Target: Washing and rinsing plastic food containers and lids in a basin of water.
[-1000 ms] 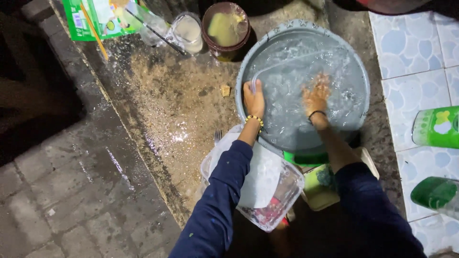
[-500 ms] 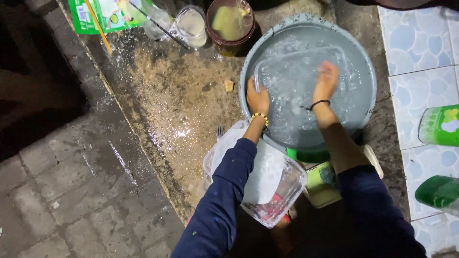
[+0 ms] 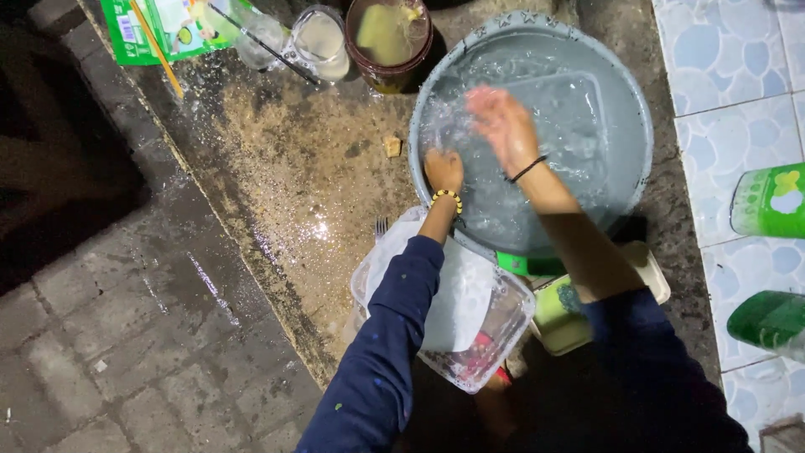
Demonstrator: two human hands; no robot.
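A round grey basin [image 3: 644,126] holds soapy water, and a clear rectangular plastic container [image 3: 579,109] lies sunk in it. My left hand [image 3: 443,168], with a yellow bead bracelet on the wrist, is closed on the container's near-left corner by the basin's left rim. My right hand [image 3: 501,124], a black band on its wrist, is blurred with motion. It is over the container's left part with fingers spread and nothing seen in it. Both arms wear dark blue sleeves.
A clear tub with a white lid [image 3: 470,310] and a fork [image 3: 380,226] lie under my left arm. A cream dish with a green sponge [image 3: 566,315] sits beside it. Green bottles [image 3: 767,201] stand on tiles at right. A brown pot [image 3: 387,33], a glass [image 3: 323,38] and a green packet [image 3: 159,25] are behind.
My right hand has swept from the basin's right-middle up and to the left across the container, stirring the water. My left hand has stayed at the left rim.
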